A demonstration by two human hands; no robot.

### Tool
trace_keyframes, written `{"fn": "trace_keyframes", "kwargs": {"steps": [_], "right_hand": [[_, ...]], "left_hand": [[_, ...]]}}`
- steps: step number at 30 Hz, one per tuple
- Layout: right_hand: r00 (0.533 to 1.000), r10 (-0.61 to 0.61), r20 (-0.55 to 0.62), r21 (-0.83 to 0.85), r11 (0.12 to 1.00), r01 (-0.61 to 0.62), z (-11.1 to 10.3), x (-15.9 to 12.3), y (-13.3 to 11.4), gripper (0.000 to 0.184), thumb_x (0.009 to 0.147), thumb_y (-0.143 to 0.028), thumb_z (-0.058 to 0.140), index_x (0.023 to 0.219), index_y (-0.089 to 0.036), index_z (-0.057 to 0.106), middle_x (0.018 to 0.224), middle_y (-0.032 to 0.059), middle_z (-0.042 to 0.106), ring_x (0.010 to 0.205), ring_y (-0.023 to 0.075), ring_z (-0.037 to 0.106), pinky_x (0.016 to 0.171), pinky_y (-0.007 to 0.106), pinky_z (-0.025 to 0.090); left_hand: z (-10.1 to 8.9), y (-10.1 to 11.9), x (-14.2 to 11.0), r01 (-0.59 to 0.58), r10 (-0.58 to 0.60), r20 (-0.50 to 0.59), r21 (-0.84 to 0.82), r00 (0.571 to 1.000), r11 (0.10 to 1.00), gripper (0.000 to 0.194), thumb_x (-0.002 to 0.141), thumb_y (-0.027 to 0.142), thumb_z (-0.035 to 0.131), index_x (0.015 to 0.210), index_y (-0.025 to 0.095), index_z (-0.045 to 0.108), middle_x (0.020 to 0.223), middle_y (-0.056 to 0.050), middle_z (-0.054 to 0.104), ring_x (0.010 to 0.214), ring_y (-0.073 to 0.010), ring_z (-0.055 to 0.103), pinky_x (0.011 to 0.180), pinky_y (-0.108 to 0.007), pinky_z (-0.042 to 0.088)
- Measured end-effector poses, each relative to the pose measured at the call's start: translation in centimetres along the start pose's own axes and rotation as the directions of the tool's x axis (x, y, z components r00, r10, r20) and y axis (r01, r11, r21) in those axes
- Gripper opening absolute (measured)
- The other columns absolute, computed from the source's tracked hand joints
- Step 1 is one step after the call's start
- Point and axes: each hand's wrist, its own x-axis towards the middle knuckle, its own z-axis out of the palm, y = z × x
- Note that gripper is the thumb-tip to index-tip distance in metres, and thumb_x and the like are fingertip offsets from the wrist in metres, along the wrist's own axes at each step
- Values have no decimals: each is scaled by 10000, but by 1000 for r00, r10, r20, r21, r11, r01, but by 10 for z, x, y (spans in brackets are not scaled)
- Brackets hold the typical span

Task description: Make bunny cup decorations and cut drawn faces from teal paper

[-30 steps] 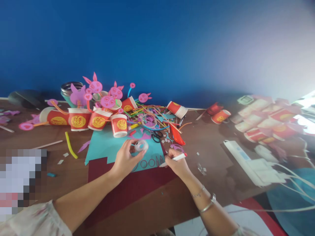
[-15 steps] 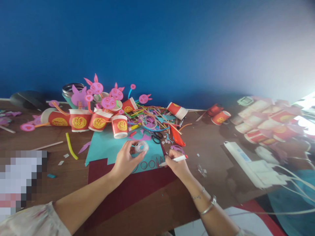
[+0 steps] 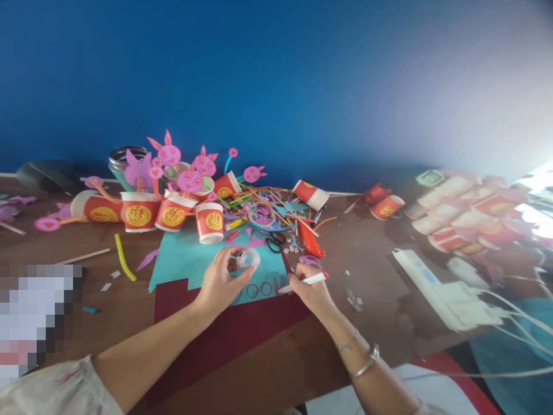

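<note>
Between the thumb and fingers of my left hand (image 3: 222, 275) is a roll of clear tape (image 3: 248, 259), held over the blue paper (image 3: 181, 259). My right hand (image 3: 311, 287) is closed around a white marker with a red end (image 3: 314, 279). Its tip is at the paper's right edge, by pointed ear shapes (image 3: 280, 285) drawn in red outline. Circles (image 3: 260, 289) are drawn beside them, one partly covered by my left hand. Under the blue paper lies a dark red sheet (image 3: 207, 328).
Red paper cups (image 3: 140, 212) with pink rabbit faces stand at the back left. Behind the paper are black scissors (image 3: 275, 242) and a heap of scraps and pipe cleaners (image 3: 263, 213). On the right lie a white power strip (image 3: 432, 285) with cables and stacked cups (image 3: 475, 210).
The marker tip has shifted slightly left onto the ear shapes, where a bit of red now shows. My left hand stays in place with the tape roll. The view dips slightly.
</note>
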Motion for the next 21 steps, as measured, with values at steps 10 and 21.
{"fn": "trace_keyframes", "kwargs": {"steps": [10, 21], "right_hand": [[1000, -5, 2, 17, 1000, 5, -1, 1, -1, 267, 744, -258, 549, 523, -231, 403, 438, -41, 548, 437, 139, 572, 421, 230, 386], [986, 57, -157, 122, 992, -38, -11, 1, -2, 291, 714, -299, 556, 489, -236, 382, 413, -47, 475, 434, 152, 566, 445, 255, 448]], "left_hand": [[0, 0, 0, -6, 6, 6, 12, 1000, 1000, 356, 737, 373, 655, 1028, 195, 553, 953, -58, 666, 790, -188, 671, 705, -314, 549], [-1, 2, 1, -6, 6, -5, 18, 1000, 1000, 358, 727, 382, 658, 1012, 188, 560, 943, -58, 667, 767, -179, 668, 717, -317, 543]]}}
